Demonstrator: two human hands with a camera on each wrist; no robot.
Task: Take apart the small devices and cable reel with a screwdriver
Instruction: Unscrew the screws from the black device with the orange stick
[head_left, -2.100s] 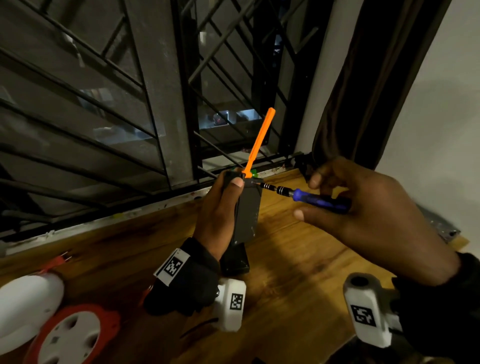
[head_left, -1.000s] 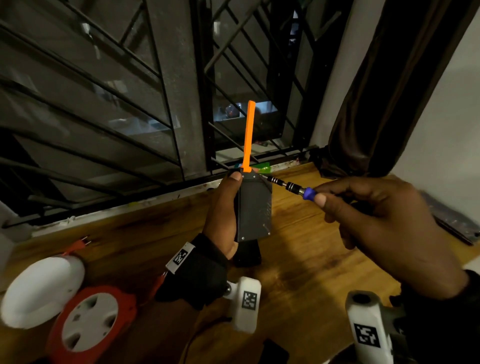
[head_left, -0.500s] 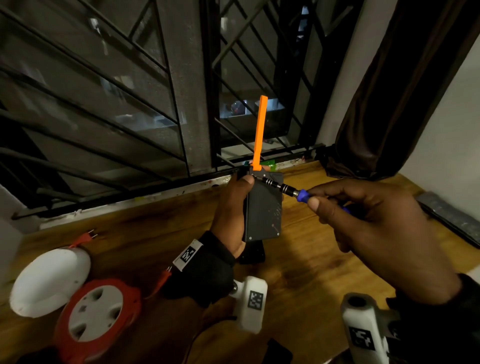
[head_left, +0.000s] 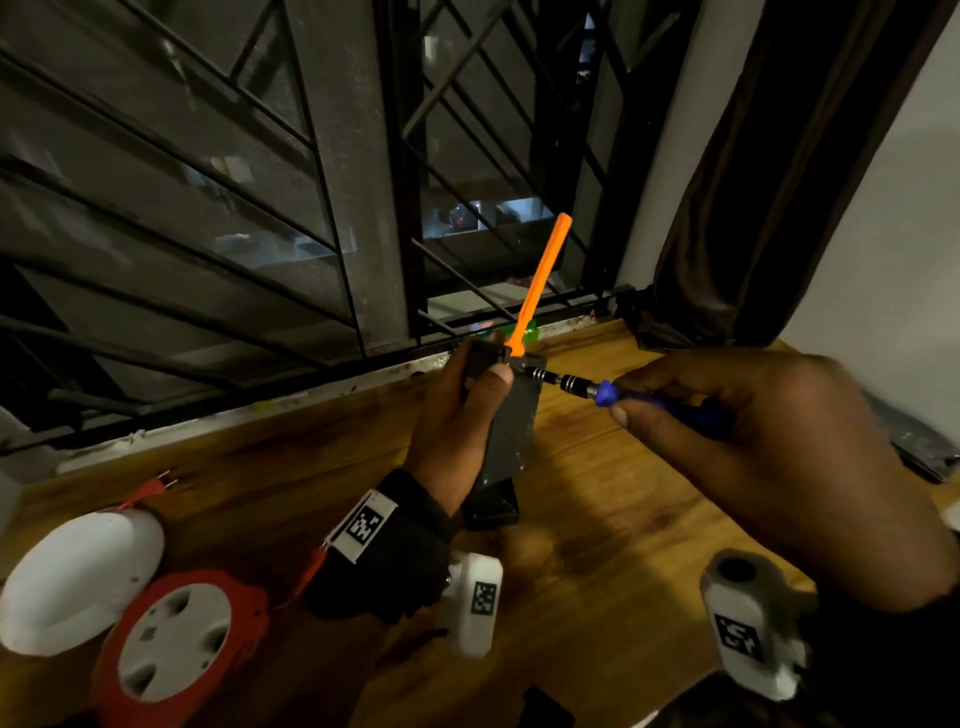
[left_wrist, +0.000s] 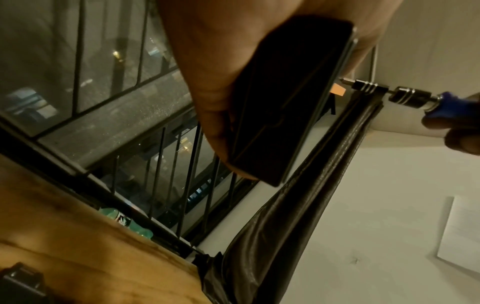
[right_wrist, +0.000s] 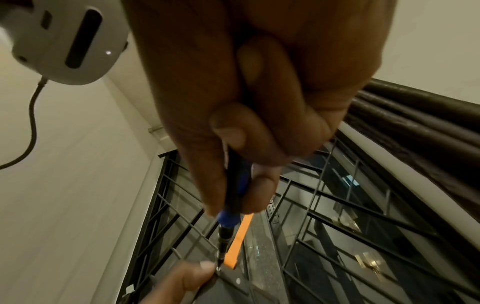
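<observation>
Blue screwdriver (head_left: 670, 405) tip seemingly touching grey device (head_left: 511, 421)

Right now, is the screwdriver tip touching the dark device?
Touching. The right wrist view shows the screwdriver tip seated on a screw at the dark device top corner, beside the left hand thumb.

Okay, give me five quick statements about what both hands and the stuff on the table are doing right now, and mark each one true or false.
1. The left hand grips the dark device off the wooden table. True.
2. The right hand holds a red-handled screwdriver. False: the screwdriver has a blue handle.
3. The screwdriver tip sits at the device's upper corner, near the left thumb. True.
4. The orange strip lies flat on the table. False: it sticks up from the device's top.
5. The red cable reel is in the left hand. False: it lies on the table, beside a white cover.
</observation>
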